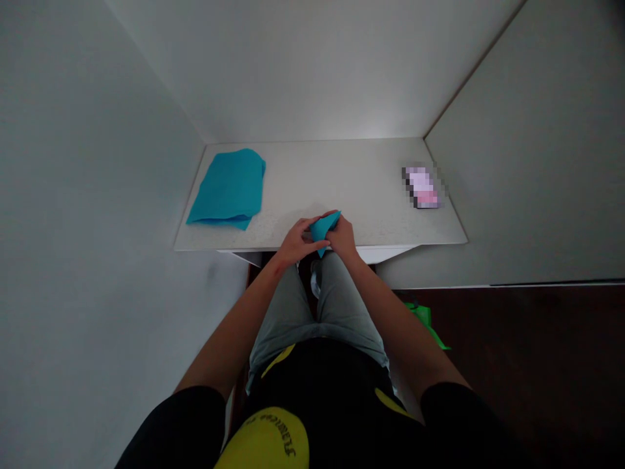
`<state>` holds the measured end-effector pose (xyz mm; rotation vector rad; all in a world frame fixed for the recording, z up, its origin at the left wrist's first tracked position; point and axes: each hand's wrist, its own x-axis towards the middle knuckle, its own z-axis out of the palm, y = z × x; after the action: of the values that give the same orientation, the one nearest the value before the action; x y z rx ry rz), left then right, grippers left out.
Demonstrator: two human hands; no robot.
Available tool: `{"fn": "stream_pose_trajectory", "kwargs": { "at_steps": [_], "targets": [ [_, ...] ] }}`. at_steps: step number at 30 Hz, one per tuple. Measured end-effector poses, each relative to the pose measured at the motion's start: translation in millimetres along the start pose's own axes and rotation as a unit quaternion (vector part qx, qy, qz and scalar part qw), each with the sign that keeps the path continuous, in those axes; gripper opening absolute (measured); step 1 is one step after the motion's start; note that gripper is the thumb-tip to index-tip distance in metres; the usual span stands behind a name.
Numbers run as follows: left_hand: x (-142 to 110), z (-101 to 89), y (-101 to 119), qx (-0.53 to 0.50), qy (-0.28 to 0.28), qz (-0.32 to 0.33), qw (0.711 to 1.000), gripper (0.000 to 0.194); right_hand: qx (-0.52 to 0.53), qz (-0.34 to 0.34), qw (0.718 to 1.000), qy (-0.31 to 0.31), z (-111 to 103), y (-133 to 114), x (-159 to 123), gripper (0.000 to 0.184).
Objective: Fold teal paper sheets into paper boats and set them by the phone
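A small folded blue paper piece (323,229) sits at the front edge of the white table (342,176), held between both hands. My left hand (294,243) pinches its left side with fingers closed on it. My right hand (343,236) grips its right side, fingers curled round the fold. The piece looks like a pointed, triangular fold; its lower tip hangs just over the table edge.
A stack of blue paper sheets (228,189) lies at the table's left end. A blurred pink and white object (422,187) rests at the right end. White walls close in on the left, back and right. A green thing (426,319) lies on the dark floor.
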<state>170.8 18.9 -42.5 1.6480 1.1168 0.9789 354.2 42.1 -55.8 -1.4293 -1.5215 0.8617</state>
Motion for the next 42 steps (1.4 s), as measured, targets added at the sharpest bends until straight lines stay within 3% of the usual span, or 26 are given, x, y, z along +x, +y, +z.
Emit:
{"fn": "stream_pose_trajectory", "kwargs": {
  "at_steps": [4, 9, 12, 17, 22, 26, 29, 33, 37, 42],
  "targets": [
    [-2.8, -3.7, -4.0, -0.004, -0.034, 0.007, 0.999, 0.079, -0.031, -0.005, 1.000, -0.002, 1.4, -4.1, -3.0, 0.030],
    [4.6, -4.0, -12.4, -0.075, 0.045, -0.056, 0.995, 0.054, 0.050, -0.019, 0.993, -0.106, -13.5, -1.3, -3.7, 0.046],
    [9.4, -6.4, -14.8, -0.105, 0.064, -0.116, 0.986, 0.050, 0.126, -0.010, 0.981, -0.147, -18.1, 2.1, -2.8, 0.052],
    [14.4, -8.9, -10.9, -0.154, 0.056, -0.157, 0.974, 0.056, 0.131, -0.021, 0.986, -0.098, -15.7, 1.7, -0.5, 0.048],
    [14.8, -9.9, -6.4, -0.230, 0.070, -0.164, 0.957, 0.050, 0.108, -0.044, 0.990, -0.075, -15.2, -0.1, -1.7, 0.041],
    [13.8, -12.0, -6.4, -0.299, 0.080, -0.191, 0.932, 0.043, 0.073, -0.067, 0.991, -0.086, -14.8, -0.2, -3.9, 0.034],
    [13.5, -12.7, -5.0, -0.318, 0.064, -0.189, 0.927, 0.038, 0.086, -0.039, 0.991, -0.098, -12.8, -0.8, -4.6, 0.034],
    [11.6, -10.3, -3.3, -0.291, 0.070, -0.176, 0.938, 0.046, 0.084, -0.014, 0.990, -0.113, -11.3, 0.2, -4.6, 0.042],
    [9.4, -4.6, -3.9, -0.229, 0.092, -0.160, 0.956, 0.072, 0.127, -0.021, 0.986, -0.102, -12.7, 3.1, -2.4, 0.062],
    [12.5, 0.9, 0.5, -0.189, 0.063, -0.190, 0.961, 0.047, 0.071, -0.003, 0.993, -0.099, -16.0, 0.9, 2.9, 0.048]
  ]
}}
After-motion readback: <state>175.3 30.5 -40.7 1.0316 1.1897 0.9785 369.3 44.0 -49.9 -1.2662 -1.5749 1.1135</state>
